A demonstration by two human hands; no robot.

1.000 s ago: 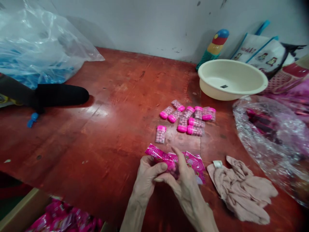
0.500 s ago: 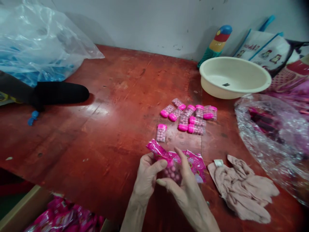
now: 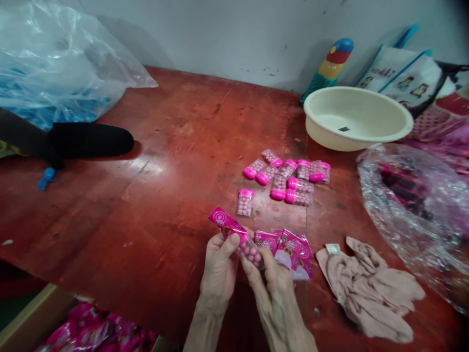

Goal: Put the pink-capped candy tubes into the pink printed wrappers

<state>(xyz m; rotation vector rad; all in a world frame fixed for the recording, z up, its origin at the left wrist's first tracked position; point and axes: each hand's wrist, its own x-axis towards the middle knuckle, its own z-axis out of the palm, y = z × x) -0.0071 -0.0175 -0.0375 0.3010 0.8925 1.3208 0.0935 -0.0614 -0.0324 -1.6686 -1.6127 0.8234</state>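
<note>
Head view: both hands pinching a light, crinkly, slippery candy packet (image 3: 238, 239), left hand (image 3: 218, 266) gripping its sealed end, right hand (image 3: 273, 278) its bead-filled body.

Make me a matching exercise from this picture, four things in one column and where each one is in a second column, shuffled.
Things:
1. cream basin
2. pink-capped candy tubes
3. pink cloth
4. candy sachet

Places:
A. crumpled on the table, to the right of the hands
B. held between the left hand and the right hand
C. far right of the table, near the wall
D. lying in a cluster mid-table, beyond the hands

Pairs: 1-C, 2-D, 3-A, 4-B
</note>
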